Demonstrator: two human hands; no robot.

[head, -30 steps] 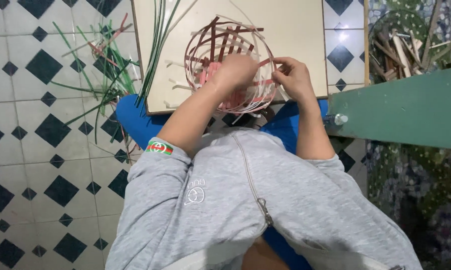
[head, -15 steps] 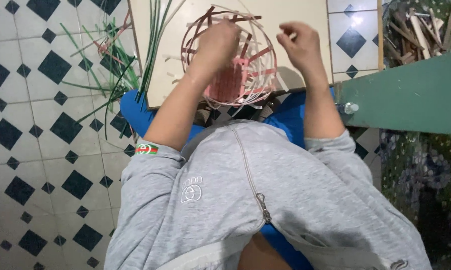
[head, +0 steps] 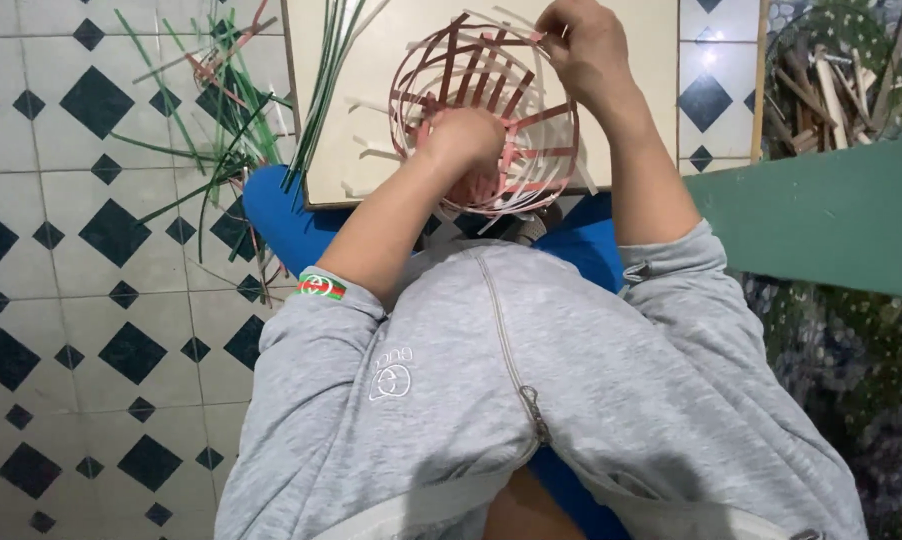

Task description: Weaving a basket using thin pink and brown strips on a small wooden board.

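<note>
Diamond-tiled floor (head: 91, 300), cream board (head: 371, 100), both hands' grip closed on red-and-white strip basket (head: 531, 150).

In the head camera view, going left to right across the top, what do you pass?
Loose green strips → left hand inside the half-woven basket → right hand at its rim → green board.

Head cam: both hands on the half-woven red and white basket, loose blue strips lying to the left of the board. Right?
Not quite. The loose strips left of the board are green, not blue, as the head view shows. The rest holds: left hand and right hand are both on the half-woven red and white basket.
</note>
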